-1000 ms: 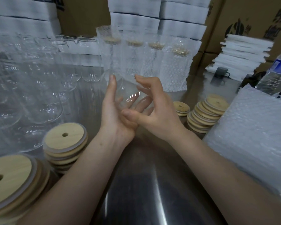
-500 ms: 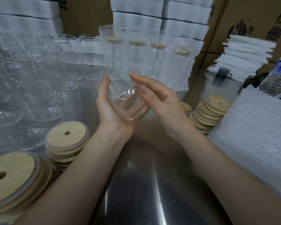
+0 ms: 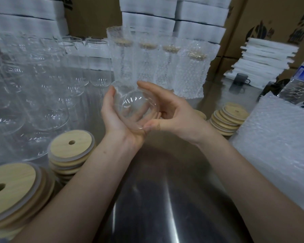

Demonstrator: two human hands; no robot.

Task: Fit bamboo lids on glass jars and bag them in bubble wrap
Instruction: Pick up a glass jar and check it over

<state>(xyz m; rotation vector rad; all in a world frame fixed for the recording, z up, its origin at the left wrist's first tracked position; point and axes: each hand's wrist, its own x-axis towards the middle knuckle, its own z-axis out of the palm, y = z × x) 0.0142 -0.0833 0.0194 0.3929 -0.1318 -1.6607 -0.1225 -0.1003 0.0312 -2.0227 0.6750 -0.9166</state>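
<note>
- left hand [image 3: 118, 118]: palm up, fingers curled under the glass jar [image 3: 137, 109], thumb up its left side. It cradles the jar and takes the weight.
- right hand [image 3: 175, 113]: half curled, index arched over jar top, thumb tip on lower rim. It spans the mouth in a light pinch, prob. to steady or turn the jar.
- Jar lies on its side in the air above the surface [image 3: 156, 199], mouth toward right hand. No lid, no wrap, so the lid step is not yet done.
- Lid stack [image 3: 70, 142] sits near-left of jar, below the left wrist, w/ a bigger stack [image 3: 12, 186] further near-left. Prob. placed for a quick left-hand grab.
- Fanned lid stack [image 3: 228, 118] lies right of jar, past the right hand, same reason for that side.
- Bubble-wrap bags [image 3: 279, 146]: flat pile right of jar, beyond the fanned lids, ready for bagging after the lid.
- Bagged jars [image 3: 158, 67]: four, upright, lids on, in a row behind jar. Finished pcs, parked out of the work zone.
- Bare jars [image 3: 42, 85]: crowd left of jar, no lids, the feed stock.
- Next (guess): one hand frees to fetch a lid while the other keeps the jar.
- Risk: smooth glass could slip if the cradle loosens.
</note>
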